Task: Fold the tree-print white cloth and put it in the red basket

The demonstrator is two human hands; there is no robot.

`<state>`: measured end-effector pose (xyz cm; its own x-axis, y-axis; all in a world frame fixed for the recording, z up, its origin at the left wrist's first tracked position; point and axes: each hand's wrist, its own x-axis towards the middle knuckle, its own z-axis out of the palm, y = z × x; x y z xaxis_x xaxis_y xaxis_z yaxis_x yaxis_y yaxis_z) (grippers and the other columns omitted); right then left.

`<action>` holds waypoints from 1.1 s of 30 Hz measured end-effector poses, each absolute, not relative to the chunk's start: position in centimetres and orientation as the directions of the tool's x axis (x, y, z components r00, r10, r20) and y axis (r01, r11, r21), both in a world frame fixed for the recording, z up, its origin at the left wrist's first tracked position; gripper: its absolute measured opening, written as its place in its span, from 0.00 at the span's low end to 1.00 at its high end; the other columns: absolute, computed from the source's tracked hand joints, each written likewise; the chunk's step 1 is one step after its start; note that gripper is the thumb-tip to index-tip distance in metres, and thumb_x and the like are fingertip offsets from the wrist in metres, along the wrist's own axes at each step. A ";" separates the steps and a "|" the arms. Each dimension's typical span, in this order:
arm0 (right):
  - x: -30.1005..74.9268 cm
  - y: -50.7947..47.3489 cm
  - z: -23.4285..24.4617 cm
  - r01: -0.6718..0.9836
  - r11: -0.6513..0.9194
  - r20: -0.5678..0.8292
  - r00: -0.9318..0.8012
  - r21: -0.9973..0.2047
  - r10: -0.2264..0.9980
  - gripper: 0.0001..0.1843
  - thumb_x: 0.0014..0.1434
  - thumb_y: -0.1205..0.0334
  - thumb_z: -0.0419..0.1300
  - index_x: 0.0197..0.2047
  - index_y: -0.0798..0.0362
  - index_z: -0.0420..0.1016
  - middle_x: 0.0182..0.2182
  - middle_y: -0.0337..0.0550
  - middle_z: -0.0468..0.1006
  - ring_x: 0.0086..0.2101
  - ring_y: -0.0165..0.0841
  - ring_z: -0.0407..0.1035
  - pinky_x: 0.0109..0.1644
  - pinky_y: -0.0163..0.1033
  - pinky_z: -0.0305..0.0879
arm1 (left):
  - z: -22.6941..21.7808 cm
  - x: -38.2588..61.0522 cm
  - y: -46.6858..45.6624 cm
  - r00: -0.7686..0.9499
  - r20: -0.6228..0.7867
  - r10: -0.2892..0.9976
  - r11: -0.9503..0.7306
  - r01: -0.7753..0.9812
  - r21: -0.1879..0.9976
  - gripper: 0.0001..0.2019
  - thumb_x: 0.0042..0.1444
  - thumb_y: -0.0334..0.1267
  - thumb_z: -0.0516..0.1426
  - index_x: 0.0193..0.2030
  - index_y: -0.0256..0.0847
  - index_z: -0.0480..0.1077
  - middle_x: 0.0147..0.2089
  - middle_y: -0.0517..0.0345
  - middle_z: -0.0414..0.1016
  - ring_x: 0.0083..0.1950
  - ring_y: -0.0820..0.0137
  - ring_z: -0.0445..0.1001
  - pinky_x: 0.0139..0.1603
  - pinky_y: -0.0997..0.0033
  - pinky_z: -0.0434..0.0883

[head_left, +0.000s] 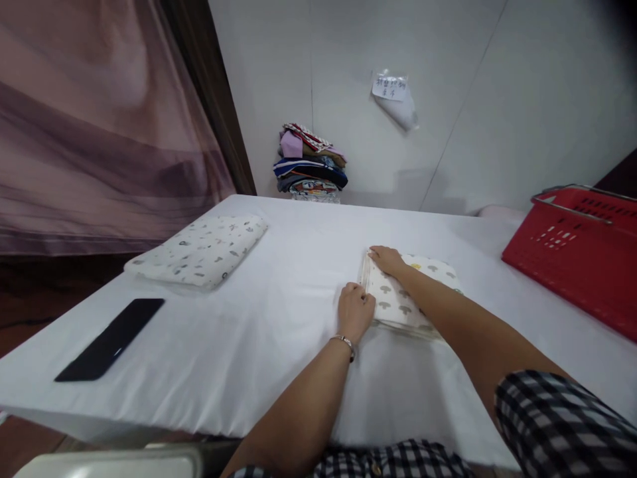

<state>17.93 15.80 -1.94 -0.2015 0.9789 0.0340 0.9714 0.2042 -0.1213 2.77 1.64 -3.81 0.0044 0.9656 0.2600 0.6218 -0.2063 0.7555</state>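
A folded white cloth (398, 302) printed with grey mushrooms lies on the white-covered table, right of the middle. At its near left edge is my left hand (355, 311), with fingers curled in against the layers and a bracelet on the wrist. My right hand (387, 259) reaches across the top of the cloth, and its fingers close over the far left corner. The right forearm hides part of the printed top. Across the table to the left rests another folded white cloth (202, 249) with small grey prints.
A black flat rectangular object (112, 340) lies near the table's left front. On the right stands a red plastic basket (577, 252) with metal handles. Behind the far edge, a stack of folded fabrics (311, 162) rises against the wall. A pinkish curtain (99, 133) hangs at the left.
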 end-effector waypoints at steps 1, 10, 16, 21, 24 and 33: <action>17.9 15.8 -1.9 0.971 0.205 0.030 -0.203 -0.119 0.979 0.22 0.67 0.55 0.44 0.58 0.51 0.67 0.56 0.47 0.71 0.54 0.41 0.65 0.58 0.46 0.58 | -3.9 2.8 1.7 0.007 0.261 0.965 -0.208 0.624 0.753 0.12 0.51 0.29 0.53 0.19 0.41 0.57 0.33 0.55 0.67 0.40 0.68 0.66 0.45 0.66 0.64; 21.4 11.6 -1.3 0.990 0.129 0.066 -0.125 -0.056 0.990 0.28 0.66 0.48 0.44 0.64 0.51 0.58 0.65 0.52 0.57 0.64 0.47 0.49 0.63 0.60 0.46 | -3.6 2.7 1.8 -0.048 0.220 0.974 -0.141 0.631 0.763 0.11 0.49 0.30 0.53 0.22 0.44 0.52 0.32 0.57 0.64 0.39 0.67 0.66 0.43 0.64 0.64; 30.9 5.8 -2.4 0.982 0.005 0.160 0.026 -0.189 0.987 0.25 0.63 0.50 0.49 0.60 0.52 0.65 0.63 0.52 0.61 0.63 0.46 0.51 0.64 0.54 0.51 | -3.6 2.8 1.7 -0.053 0.194 0.980 -0.129 0.575 0.808 0.05 0.51 0.29 0.52 0.33 0.43 0.59 0.41 0.54 0.66 0.45 0.66 0.68 0.46 0.65 0.66; 34.3 -0.6 -4.3 0.809 -0.178 0.127 0.297 -0.560 0.946 0.29 0.61 0.44 0.50 0.60 0.50 0.67 0.58 0.47 0.70 0.57 0.45 0.64 0.62 0.52 0.59 | -3.8 2.8 1.7 -0.037 0.198 0.980 -0.144 0.560 0.816 0.07 0.53 0.30 0.51 0.39 0.43 0.61 0.44 0.52 0.68 0.48 0.65 0.69 0.48 0.63 0.67; 33.8 -4.7 -5.2 0.728 -0.130 0.173 0.326 -0.673 0.929 0.28 0.61 0.43 0.50 0.57 0.48 0.70 0.57 0.44 0.71 0.57 0.43 0.64 0.63 0.52 0.58 | -4.1 2.7 2.0 -0.042 0.203 0.978 -0.148 0.544 0.826 0.06 0.53 0.31 0.52 0.38 0.43 0.61 0.44 0.52 0.68 0.47 0.65 0.70 0.49 0.62 0.68; 34.8 -12.3 -5.8 0.829 0.292 0.362 -0.118 -0.477 0.925 0.28 0.61 0.64 0.49 0.64 0.43 0.62 0.66 0.40 0.57 0.63 0.39 0.54 0.67 0.50 0.52 | -2.8 2.4 -0.1 0.199 0.441 0.875 -0.465 0.596 0.655 0.12 0.60 0.39 0.52 0.50 0.44 0.66 0.59 0.50 0.66 0.62 0.62 0.62 0.63 0.54 0.59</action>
<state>34.78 -12.33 -5.78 -0.1176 0.9248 0.3617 0.8292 0.2919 -0.4767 2.42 -0.11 -2.78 0.1987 0.8754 0.4406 0.5959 -0.4648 0.6548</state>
